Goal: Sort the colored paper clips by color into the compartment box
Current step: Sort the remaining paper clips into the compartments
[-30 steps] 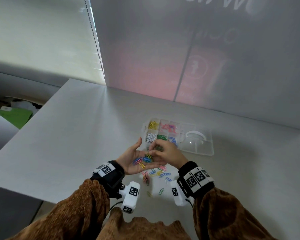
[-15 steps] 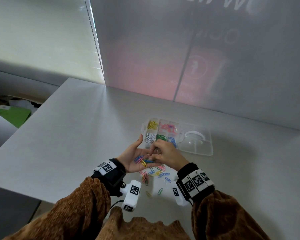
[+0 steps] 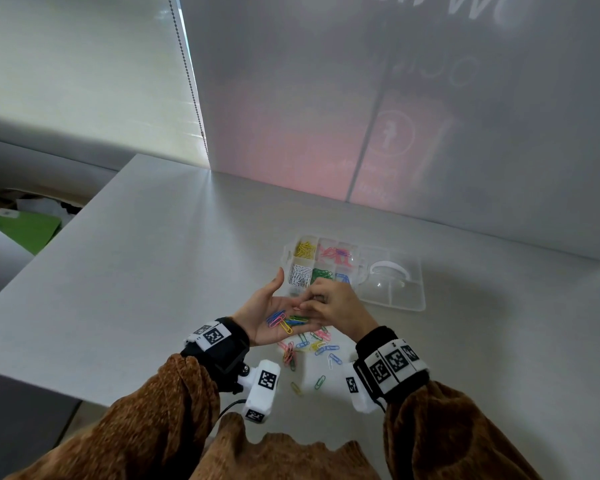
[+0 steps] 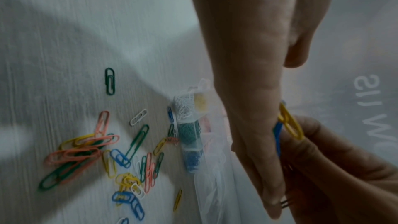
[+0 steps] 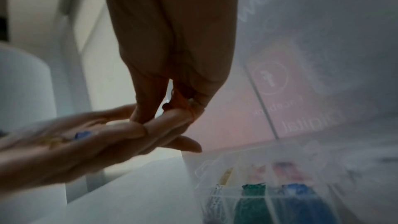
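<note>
Pinching seemingly an orange clip (image 5: 183,103), right fingers (image 5: 148,101) hover over flat clip-laden left hand (image 3: 271,313).

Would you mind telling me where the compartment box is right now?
In the head view, the compartment box sits open on the table, just beyond the right hand, with its clear lid lying to the right.

Compartment box (image 3: 388,289): clear glossy plastic, smooth.
Paper clips (image 4: 137,140): smooth coloured coating, slight sheen.
Table (image 3: 153,271): matt pale surface, fine straight grain lines.
Sleeves (image 3: 153,420): brown nubby cloth, rough.
Wrist bands (image 3: 392,368): black fabric, matt.
</note>
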Tool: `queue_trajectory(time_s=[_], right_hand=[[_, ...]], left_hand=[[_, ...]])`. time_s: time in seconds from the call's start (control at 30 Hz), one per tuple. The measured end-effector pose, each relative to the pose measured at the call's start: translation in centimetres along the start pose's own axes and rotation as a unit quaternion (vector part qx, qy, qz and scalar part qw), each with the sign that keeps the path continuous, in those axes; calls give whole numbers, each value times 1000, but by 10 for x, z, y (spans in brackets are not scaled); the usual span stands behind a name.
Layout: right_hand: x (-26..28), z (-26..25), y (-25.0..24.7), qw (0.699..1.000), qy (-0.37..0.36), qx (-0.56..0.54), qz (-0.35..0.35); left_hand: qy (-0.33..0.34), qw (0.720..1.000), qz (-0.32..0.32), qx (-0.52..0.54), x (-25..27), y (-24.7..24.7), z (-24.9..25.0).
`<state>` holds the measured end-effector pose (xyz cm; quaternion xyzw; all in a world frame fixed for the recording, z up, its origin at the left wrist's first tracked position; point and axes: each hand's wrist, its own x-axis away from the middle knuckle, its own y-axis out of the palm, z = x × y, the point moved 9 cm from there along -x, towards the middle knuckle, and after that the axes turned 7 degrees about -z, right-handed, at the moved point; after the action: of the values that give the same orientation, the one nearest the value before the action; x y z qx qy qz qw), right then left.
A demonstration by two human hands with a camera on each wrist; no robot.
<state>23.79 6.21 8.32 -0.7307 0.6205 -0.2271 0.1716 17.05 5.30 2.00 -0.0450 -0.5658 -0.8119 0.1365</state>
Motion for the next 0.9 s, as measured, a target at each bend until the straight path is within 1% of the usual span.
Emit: queue_trajectory(time_s=[0.1, 0.13, 0.17, 0.23, 0.3, 0.4, 0.5, 0.57, 0.67, 0.73, 0.9], right_hand=[[3, -9, -6, 996, -38, 64, 44], [5, -12, -7, 994, -54, 75, 49], [6, -15, -5, 993, -68, 84, 42], [6, -17, 4, 991, -82, 105, 2], [5, -14, 11, 988, -76, 128, -32], [3, -11, 16, 986, -68, 140, -57], [3, -12, 13, 992, -54, 102, -54], [5, -11, 3, 999, -35, 27, -23], [10, -8, -11, 998, -9, -62, 23], [12, -7, -14, 997, 0, -70, 27], [10, -8, -15, 999, -4, -39, 29]], left_hand=[[2, 1000, 7, -8, -1, -1, 3], [0, 1000, 4, -12, -1, -1, 3], [-2, 1000, -4, -16, 0, 1, 4], [-3, 999, -30, -29, 1, 8, 5], [-6, 999, -40, -34, 1, 12, 3], [-12, 999, -50, -3, -1, 11, -2], [-7, 999, -38, -4, -1, 8, -2], [-1, 999, -32, 8, -1, 8, 1], [5, 1000, -16, 9, -1, 4, 3], [0, 1000, -21, 2, -1, 5, 1], [-15, 999, -21, -45, -2, 9, -1]])
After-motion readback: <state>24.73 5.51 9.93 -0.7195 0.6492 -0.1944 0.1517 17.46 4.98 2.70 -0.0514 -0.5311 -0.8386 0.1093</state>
